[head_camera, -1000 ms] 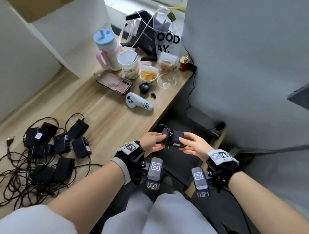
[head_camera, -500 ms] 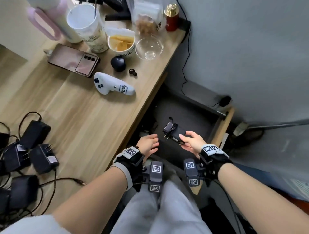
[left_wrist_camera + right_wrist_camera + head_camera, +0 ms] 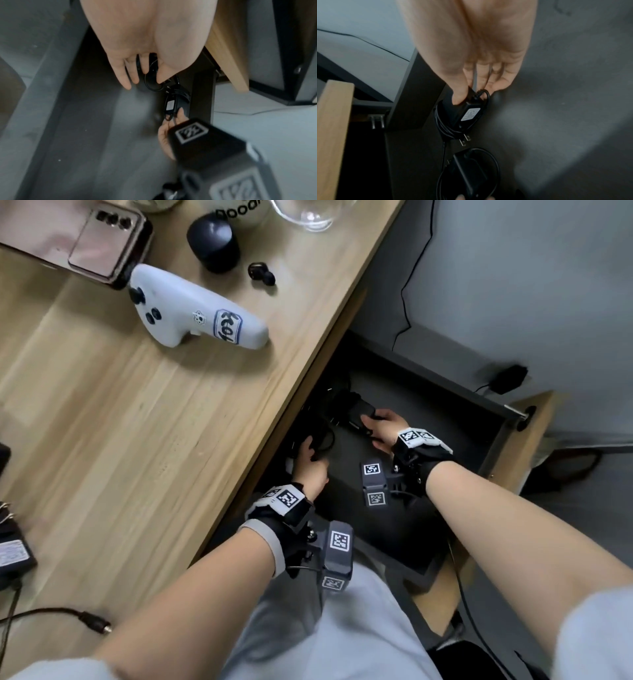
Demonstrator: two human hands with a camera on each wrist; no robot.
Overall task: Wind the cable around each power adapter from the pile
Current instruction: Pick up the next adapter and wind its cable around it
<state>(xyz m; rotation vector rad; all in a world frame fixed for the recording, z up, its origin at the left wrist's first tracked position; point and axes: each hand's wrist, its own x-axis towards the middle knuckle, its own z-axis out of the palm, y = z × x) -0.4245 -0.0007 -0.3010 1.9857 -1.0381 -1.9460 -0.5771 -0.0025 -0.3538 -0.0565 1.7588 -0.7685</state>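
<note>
Step in hand: stowing wound adapter point(image 3: 467, 113) below counter's point(image 3: 171, 440) right edge — right hand point(image 3: 383, 428) fingers pinch it. Left hand point(image 3: 310, 470) fingers spread on second adapter point(image 3: 471, 174). Next, likely: release, fetch unwound one.

Power adapter point(image 3: 469, 112) in my right grip point(image 3: 476, 83): black, white label, black cable point(image 3: 443, 128). Counter point(image 3: 137, 412): pale wood grain. Controller point(image 3: 191, 313): white, black buttons. Phone point(image 3: 78, 241): pink. My wristbands point(image 3: 284, 501): black, black-and-white square markers.
</note>
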